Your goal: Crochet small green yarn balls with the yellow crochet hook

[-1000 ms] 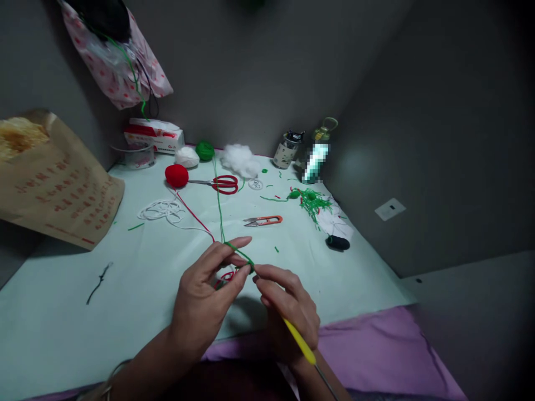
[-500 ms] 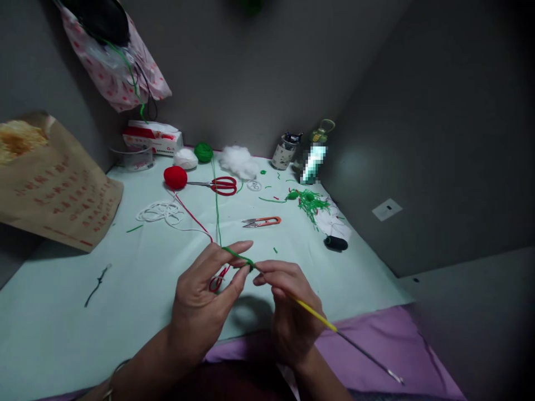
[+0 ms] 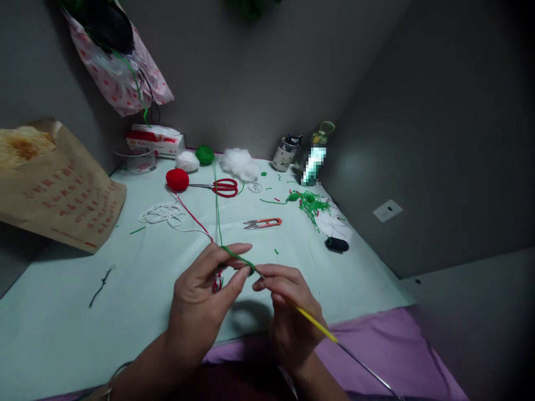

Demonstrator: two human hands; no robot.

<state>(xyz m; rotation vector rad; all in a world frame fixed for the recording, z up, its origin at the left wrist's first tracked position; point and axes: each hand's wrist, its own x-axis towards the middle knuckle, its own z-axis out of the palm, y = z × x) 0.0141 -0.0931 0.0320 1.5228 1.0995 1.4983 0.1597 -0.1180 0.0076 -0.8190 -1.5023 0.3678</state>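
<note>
My left hand pinches a small green crochet piece between thumb and fingers, its index finger stretched out. Green yarn runs from the green ball over that index finger to the piece. Red and white strands hang below the same hand. In my right hand is a crochet hook with a yellow grip, its tip at the green piece and its other end pointing down to the right. The fingertips of both hands nearly meet, and the hook's very tip is hard to make out.
Beyond my hands lie orange thread snips, red-handled scissors, a red yarn ball, a white yarn ball and white stuffing. Green scraps and a black spool are on the right. A paper bag stands left.
The view has shifted slightly. The hook's angle in my right hand has changed a little, its far end now lower. My left hand keeps its pinch on the green piece.
</note>
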